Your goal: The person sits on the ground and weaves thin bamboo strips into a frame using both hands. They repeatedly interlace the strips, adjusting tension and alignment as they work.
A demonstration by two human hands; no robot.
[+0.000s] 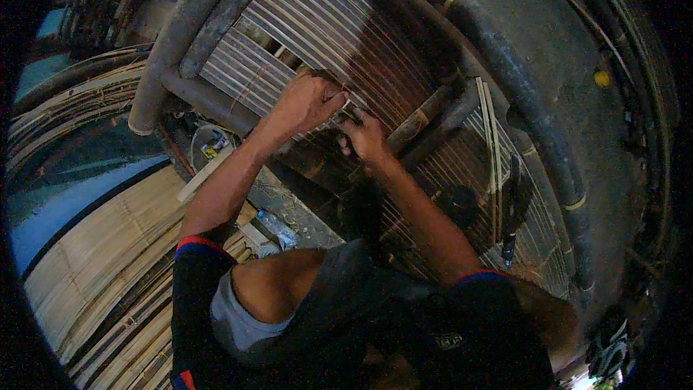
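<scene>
Both of my hands meet over a slatted bamboo panel (296, 11) set in a frame of thick dark poles (155, 94). My left hand (307, 105) is closed, thumb and fingers pinched together near a gap between the slats. My right hand (367, 137) is just right of it and nearer to me, its fingers curled in. A small pale piece (347, 105) shows between the fingertips of the two hands; its kind is too small and dim to tell. Whatever lies inside my curled right fingers is hidden.
Left of my legs are stacked split bamboo strips (101, 253). A pail (202, 146) with small yellow items and a clear plastic bottle (278, 230) stand near my left arm. Long pale sticks (491, 144) lean on the right. A curved dark pole (520, 87) runs beyond them.
</scene>
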